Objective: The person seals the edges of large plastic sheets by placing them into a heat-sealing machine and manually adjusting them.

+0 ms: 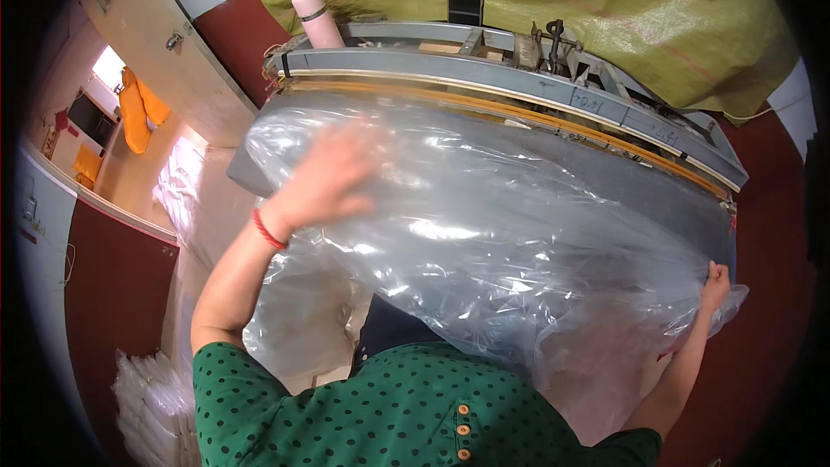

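Note:
A wide sheet of clear, shiny plastic film (484, 207) lies wrinkled over the dark grey table surface (666, 216) and hangs over the front edge towards me. My right hand (714, 285) is closed on the film at the far right, pinching it near the table's corner. On the left, my left hand (333, 173) is over the film with its fingers spread. It is blurred by motion, and I cannot tell whether the palm touches the film. A red braided band circles my left wrist.
Along the table's back runs a long grey metal beam (432, 65) with yellowish strips. A pink bottle (317, 17) and a dark phone (465, 2) stand behind it, before a yellow-green woven sheet (605, 17). Stacked plastic bundles (156, 406) lie lower left; a door (173, 43) stands open.

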{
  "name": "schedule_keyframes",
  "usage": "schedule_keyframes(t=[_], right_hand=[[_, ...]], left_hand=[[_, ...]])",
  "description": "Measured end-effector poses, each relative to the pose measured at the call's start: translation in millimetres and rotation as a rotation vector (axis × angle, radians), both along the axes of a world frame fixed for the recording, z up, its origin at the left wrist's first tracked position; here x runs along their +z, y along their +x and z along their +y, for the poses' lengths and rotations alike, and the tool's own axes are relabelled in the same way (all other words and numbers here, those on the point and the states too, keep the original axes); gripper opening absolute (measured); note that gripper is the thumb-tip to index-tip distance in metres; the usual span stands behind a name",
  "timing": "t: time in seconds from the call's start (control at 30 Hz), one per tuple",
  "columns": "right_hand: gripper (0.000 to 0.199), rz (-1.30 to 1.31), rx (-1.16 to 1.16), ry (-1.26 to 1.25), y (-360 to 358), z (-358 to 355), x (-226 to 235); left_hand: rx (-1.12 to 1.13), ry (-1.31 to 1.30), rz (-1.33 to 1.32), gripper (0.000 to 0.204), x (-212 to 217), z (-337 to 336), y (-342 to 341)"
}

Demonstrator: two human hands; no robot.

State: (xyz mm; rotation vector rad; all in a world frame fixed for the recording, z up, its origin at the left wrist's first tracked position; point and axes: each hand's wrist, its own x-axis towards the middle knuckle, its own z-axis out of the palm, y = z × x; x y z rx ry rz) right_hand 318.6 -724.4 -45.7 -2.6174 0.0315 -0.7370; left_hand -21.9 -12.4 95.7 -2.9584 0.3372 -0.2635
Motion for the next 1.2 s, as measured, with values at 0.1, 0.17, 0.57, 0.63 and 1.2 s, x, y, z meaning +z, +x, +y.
schedule_keyframes(t=[0.1,0.17,0.57,0.63,1.2], right_hand=[[0.034,0.013,-0.036,-0.008,-4,-11,1],[0.034,-0.022,-0.019,-0.002,-3,-14,-2],[0.036,-0.012,-0.113,-0.036,1,-17,-7],[0.036,-0.007,-0.130,-0.052,-1,-14,-5],[0.033,-0.051,0.031,0.297,-17,-63,-4]], left_hand=[[0.105,-0.114,0.329,0.076,-39,-10,-21],[0.166,-0.190,0.315,0.069,-52,-2,-30],[0.191,-0.053,-0.309,0.043,-38,8,83],[0.140,0.076,-0.278,0.032,-46,12,97],[0.338,-0.527,-0.528,0.014,-126,55,157]])
